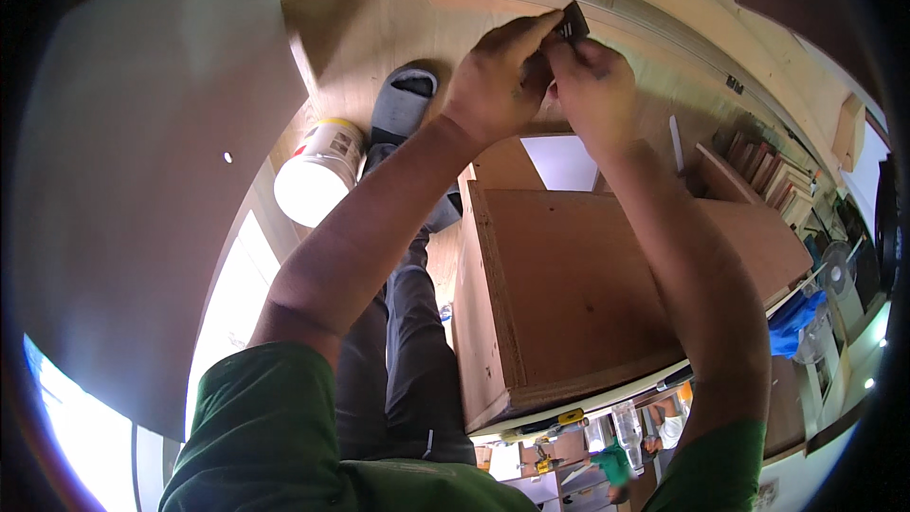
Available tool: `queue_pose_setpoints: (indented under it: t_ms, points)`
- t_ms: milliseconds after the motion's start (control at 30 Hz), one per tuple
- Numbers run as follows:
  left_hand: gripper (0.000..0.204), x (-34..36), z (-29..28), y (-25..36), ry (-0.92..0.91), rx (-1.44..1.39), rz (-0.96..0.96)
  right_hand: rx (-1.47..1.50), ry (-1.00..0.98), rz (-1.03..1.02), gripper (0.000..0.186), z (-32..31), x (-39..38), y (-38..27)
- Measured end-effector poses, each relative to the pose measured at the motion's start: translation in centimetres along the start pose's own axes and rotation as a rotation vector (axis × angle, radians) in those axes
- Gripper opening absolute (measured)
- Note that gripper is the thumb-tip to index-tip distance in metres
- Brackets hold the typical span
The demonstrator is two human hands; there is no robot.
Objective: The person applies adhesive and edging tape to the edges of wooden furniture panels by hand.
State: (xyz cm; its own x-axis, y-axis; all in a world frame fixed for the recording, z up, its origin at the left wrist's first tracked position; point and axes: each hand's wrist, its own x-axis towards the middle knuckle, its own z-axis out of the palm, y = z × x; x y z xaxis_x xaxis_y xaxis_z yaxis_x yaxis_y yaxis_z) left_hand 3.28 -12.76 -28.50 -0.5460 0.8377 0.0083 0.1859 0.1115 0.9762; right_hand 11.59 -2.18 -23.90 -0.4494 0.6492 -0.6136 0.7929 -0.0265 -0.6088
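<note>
Both arms reach up and forward, and my hands meet near the top of the view. Between their fingertips is a small dark flat rectangular piece [574,23] with light marks on it; its exact kind does not show. My left hand [500,81] has its fingers bent in and pinched at the piece's left edge. From below, my right hand [599,95] grips it with thumb and fingers. Part of the piece is hidden behind the fingers. Below the hands stands a brown wooden box [588,275], apart from them, its raw edge facing left.
A white bucket [318,175] stands left of my slippered foot [406,100]. A large pale panel [152,171] fills the left side. Wood strips [777,171], a fan [839,275] and blue plastic [794,322] lie right. A yellow-black drill [545,465] and a person in green [614,460] appear low down.
</note>
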Motion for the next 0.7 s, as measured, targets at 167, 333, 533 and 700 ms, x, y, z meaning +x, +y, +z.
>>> queue_pose_setpoints:
  t_ms: [167, 333, 533, 700]
  points:
    - [0.053, 1.0, 1.1, -1.2, 0.095, 0.009, 0.114, 0.001, 0.042, -0.106, 0.032, 0.0, 0.5, -0.2]
    - [0.054, 1.6, 1.9, -1.3, 0.08, -0.016, 0.132, -0.118, 0.093, -0.179, 0.032, -0.5, 1.2, 0.4]
    - [0.06, 1.4, 2.4, -1.3, 0.051, -0.015, 0.055, -0.078, 0.068, -0.186, 0.033, -0.8, 1.3, 0.8]
    - [0.06, 1.5, 2.7, -1.5, 0.066, -0.034, 0.075, -0.222, 0.093, -0.261, 0.032, -1.3, 1.5, 0.7]
